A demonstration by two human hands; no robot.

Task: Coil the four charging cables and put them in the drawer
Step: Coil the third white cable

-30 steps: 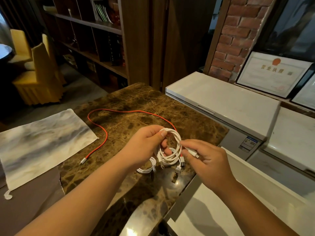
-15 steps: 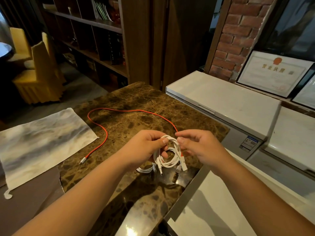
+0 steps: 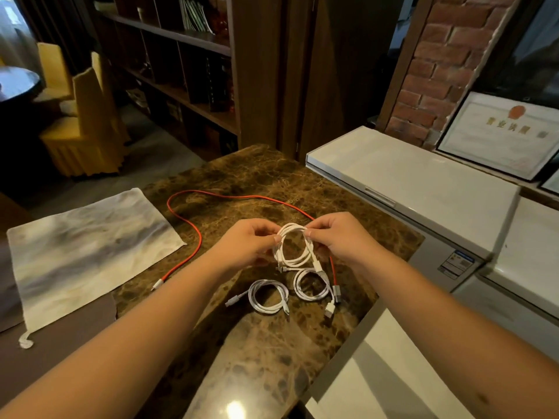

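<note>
Above the brown marble counter (image 3: 272, 352) I hold a coiled white cable (image 3: 295, 247) upright. My left hand (image 3: 248, 246) pinches its top left side and my right hand (image 3: 335, 240) pinches its top right side. Two more coiled white cables lie on the counter below: one (image 3: 267, 296) to the left, another (image 3: 313, 284) to the right with grey plugs. A red cable (image 3: 193, 228) lies uncoiled in a long loop across the counter. The open white drawer (image 3: 390, 370) sits at the lower right.
A grey-white cloth (image 3: 84, 252) lies on the counter's left part. White chest cabinets (image 3: 408, 176) stand to the right. Framed certificates (image 3: 502, 134) lean against the brick wall. Yellow-covered chairs (image 3: 87, 122) and dark bookshelves (image 3: 187, 71) are behind.
My right hand moved up from the coil's lower right to its top and now pinches it beside my left hand. The two coils lying on the counter are now in plain view.
</note>
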